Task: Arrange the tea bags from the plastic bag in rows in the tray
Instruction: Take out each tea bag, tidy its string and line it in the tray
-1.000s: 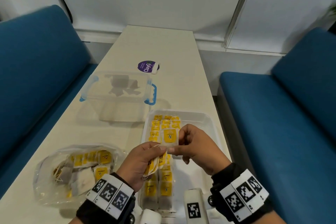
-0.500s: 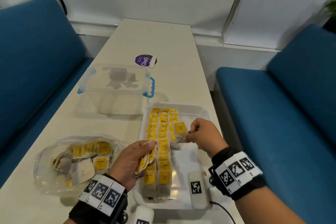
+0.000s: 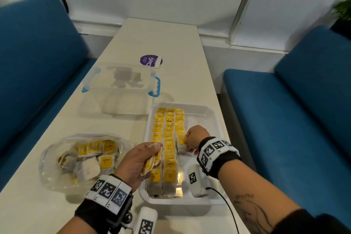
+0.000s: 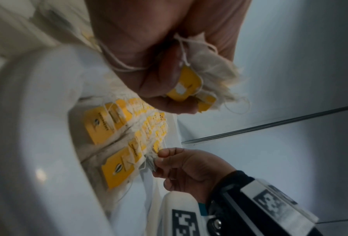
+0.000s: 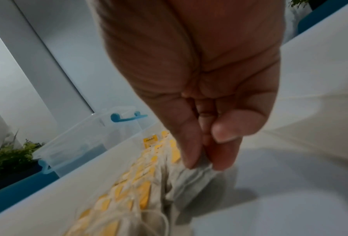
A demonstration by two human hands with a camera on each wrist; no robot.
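A white tray [image 3: 207, 118] holds yellow-tagged tea bags [image 3: 168, 138] laid in three rows along its left side. My right hand [image 3: 187, 143] pinches one tea bag [image 5: 191, 177] by its lower edge, low at the near end of the third row. My left hand [image 3: 150, 157] hovers over the tray's left edge and grips a small bunch of tea bags [image 4: 197, 83] with strings hanging loose. The clear plastic bag [image 3: 57, 161] lies to the left on the table with several tea bags still inside.
A clear lidded box with blue handles [image 3: 121, 85] stands behind the tray. A purple round sticker [image 3: 150, 61] lies farther back. Blue benches [image 3: 296, 116] flank the narrow cream table [image 3: 161, 38]. The tray's right half is bare white.
My right hand took a tea bag from the left hand's bunch, carried it right and down, and now holds it low against the third row. The left hand stayed over the tray's left edge.
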